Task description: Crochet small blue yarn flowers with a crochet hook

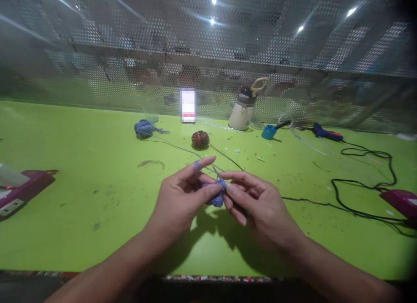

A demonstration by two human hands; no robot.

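Note:
My left hand (180, 196) pinches a small blue-purple crocheted piece (217, 199) between thumb and fingers, above the table. Blue-purple yarn loops around its raised index finger. My right hand (257, 198) is closed at the piece's right edge, thumb and index finger together. A thin tip, which looks like that of a crochet hook (216, 171), shows above the piece; my right fingers hide the rest. From the piece, yarn runs back to a blue-purple yarn ball (143, 128) at the back left. A dark multicoloured yarn ball (200, 140) sits behind my hands.
On the green table (81, 164) stand a lit phone (188, 105), a cream bottle (241, 114) and a blue tape roll (269, 132). A blue glue gun (327, 132) with a black cord lies right. Purple power strips (28, 190) flank both sides. Perforated mesh rises behind.

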